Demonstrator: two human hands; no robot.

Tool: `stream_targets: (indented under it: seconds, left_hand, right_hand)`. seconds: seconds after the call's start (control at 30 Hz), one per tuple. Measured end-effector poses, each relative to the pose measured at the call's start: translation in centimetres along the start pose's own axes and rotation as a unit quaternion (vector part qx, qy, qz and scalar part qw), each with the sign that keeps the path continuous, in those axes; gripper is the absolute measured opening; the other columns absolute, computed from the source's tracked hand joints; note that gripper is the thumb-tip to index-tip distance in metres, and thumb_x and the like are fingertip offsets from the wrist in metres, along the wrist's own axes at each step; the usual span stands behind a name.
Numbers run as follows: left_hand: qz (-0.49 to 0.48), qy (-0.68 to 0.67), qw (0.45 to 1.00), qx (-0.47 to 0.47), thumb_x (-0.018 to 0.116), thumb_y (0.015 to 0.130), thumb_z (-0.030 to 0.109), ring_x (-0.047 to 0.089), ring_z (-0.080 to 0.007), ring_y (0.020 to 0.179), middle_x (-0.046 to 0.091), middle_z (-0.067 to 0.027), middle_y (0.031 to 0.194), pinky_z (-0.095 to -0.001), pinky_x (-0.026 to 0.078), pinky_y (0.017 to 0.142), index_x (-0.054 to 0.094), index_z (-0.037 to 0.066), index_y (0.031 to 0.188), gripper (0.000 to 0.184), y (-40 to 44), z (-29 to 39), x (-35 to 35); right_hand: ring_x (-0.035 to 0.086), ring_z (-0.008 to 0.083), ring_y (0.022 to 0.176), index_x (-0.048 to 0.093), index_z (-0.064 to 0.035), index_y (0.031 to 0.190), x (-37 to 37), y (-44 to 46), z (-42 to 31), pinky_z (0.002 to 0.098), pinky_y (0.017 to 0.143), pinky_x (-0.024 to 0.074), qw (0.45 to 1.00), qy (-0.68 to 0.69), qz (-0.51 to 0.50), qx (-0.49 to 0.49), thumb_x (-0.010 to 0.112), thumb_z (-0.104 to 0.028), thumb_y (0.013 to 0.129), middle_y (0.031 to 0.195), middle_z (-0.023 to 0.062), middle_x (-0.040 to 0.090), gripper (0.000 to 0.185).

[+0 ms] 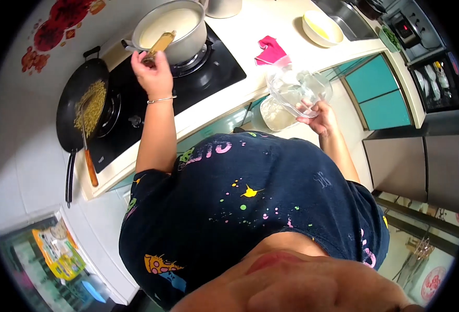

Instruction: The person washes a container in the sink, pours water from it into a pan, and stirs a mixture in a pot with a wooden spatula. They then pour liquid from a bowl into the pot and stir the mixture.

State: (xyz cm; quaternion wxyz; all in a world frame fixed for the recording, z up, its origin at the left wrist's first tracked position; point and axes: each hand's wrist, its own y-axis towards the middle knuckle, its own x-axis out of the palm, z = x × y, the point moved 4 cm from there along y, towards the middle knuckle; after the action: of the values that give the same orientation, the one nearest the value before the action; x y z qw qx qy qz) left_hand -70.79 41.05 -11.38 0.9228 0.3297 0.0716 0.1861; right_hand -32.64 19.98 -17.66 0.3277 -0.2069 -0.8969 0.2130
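My left hand is wrapped round a small amber-coloured bottle or jar, tilted over the near rim of a grey pot. Pale, creamy liquid fills much of this pot, which stands on the black gas stove. My right hand grips a clear plastic container by its lower edge, in front of the counter. Below that container, a white tub with pale contents shows partly.
On the stove's left side sits a black wok holding yellowish-green bits and a wooden-handled spatula. A pink cloth, a white bowl with yellow contents and a sink are along the counter.
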Motion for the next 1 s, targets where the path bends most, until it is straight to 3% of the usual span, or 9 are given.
stream_targets:
  seconds: [0.1,0.33,0.4,0.5,0.63,0.73,0.8,0.93,1.0]
  left_hand:
    - [0.023,-0.060,0.998,0.022,0.057,0.081,0.004,0.051,-0.0167,0.089,0.048,-0.0127,0.106,-0.0271,0.042,0.079,0.027,-0.005,0.123,0.052,1.5,-1.6,0.2]
    - [0.133,0.071,0.987,0.058,0.066,0.075,0.011,0.054,-0.0203,0.087,0.055,-0.0126,0.096,-0.0302,0.045,0.076,0.029,-0.002,0.121,0.061,6.3,-1.0,1.0]
    - [0.163,0.058,0.984,0.040,0.063,0.077,0.011,0.056,-0.0192,0.082,0.057,-0.0113,0.087,-0.0293,0.045,0.075,0.029,-0.002,0.121,0.057,7.5,-1.3,1.3]
    - [0.177,-0.006,0.984,-0.011,0.054,0.082,0.012,0.057,-0.0173,0.078,0.060,-0.0131,0.082,-0.0272,0.046,0.070,0.035,-0.003,0.108,0.036,9.5,-0.9,1.5]
    - [0.125,0.054,0.989,0.057,0.052,0.081,0.009,0.060,-0.0184,0.068,0.060,-0.0136,0.071,-0.0299,0.048,0.068,0.039,-0.003,0.090,0.020,13.1,1.7,-0.3]
    - [0.180,0.171,0.967,0.058,0.053,0.081,0.009,0.061,-0.0204,0.064,0.061,-0.0149,0.071,-0.0308,0.049,0.066,0.038,-0.002,0.089,0.020,14.4,2.0,-1.6]
    - [0.219,0.099,0.970,0.025,0.055,0.080,0.011,0.061,-0.0186,0.063,0.061,-0.0138,0.068,-0.0293,0.049,0.064,0.040,-0.003,0.086,0.021,13.6,0.3,-0.3]
    - [0.146,0.033,0.986,-0.070,0.053,0.081,0.008,0.062,-0.0230,0.069,0.061,-0.0170,0.071,-0.0322,0.050,0.067,0.037,-0.002,0.090,0.021,13.5,-1.0,0.3]
    - [0.148,0.064,0.986,-0.039,0.054,0.081,0.010,0.062,-0.0199,0.064,0.061,-0.0164,0.069,-0.0299,0.050,0.064,0.040,-0.005,0.087,0.022,14.5,0.7,-0.6]
  right_hand:
    - [0.053,0.0401,0.095,0.028,-0.0148,0.127,-2.0,3.6,1.1,0.0543,0.062,0.0543,0.998,0.057,0.005,0.038,0.043,-0.003,0.069,0.107,0.0196,0.047,0.061]
    - [0.054,0.0390,0.093,0.022,-0.0179,0.132,-0.1,7.4,-0.7,0.0563,0.062,0.0533,1.000,-0.018,0.018,-0.001,0.043,-0.003,0.071,0.111,0.0181,0.044,0.066]
    - [0.054,0.0385,0.093,0.019,-0.0212,0.134,-0.1,9.6,-0.9,0.0536,0.059,0.0548,0.997,-0.021,-0.075,0.022,0.042,-0.001,0.068,0.109,0.0165,0.046,0.072]
    - [0.056,0.0358,0.091,0.020,-0.0203,0.134,0.3,11.4,-1.1,0.0517,0.058,0.0556,0.991,-0.019,-0.118,0.053,0.040,0.000,0.066,0.109,0.0169,0.047,0.073]
    - [0.058,0.0305,0.085,0.024,-0.0121,0.130,1.1,12.1,-2.1,0.0480,0.053,0.0566,0.993,-0.034,-0.096,0.052,0.041,0.001,0.065,0.097,0.0134,0.048,0.068]
    - [0.059,0.0295,0.084,0.021,-0.0137,0.132,0.8,13.6,-1.6,0.0460,0.051,0.0567,0.990,-0.047,-0.109,0.070,0.041,0.002,0.066,0.092,0.0110,0.050,0.071]
    - [0.058,0.0295,0.085,0.017,-0.0147,0.133,0.8,14.0,-1.5,0.0447,0.050,0.0569,0.989,-0.065,-0.117,0.066,0.042,0.001,0.067,0.095,0.0116,0.049,0.072]
    - [0.057,0.0296,0.086,0.016,-0.0143,0.133,1.1,14.0,-1.5,0.0443,0.052,0.0572,0.989,-0.067,-0.107,0.071,0.041,0.000,0.068,0.097,0.0121,0.048,0.071]
    - [0.057,0.0296,0.086,0.017,-0.0126,0.133,1.0,14.1,-1.2,0.0448,0.052,0.0570,0.990,-0.062,-0.101,0.074,0.041,0.000,0.068,0.097,0.0118,0.048,0.070]
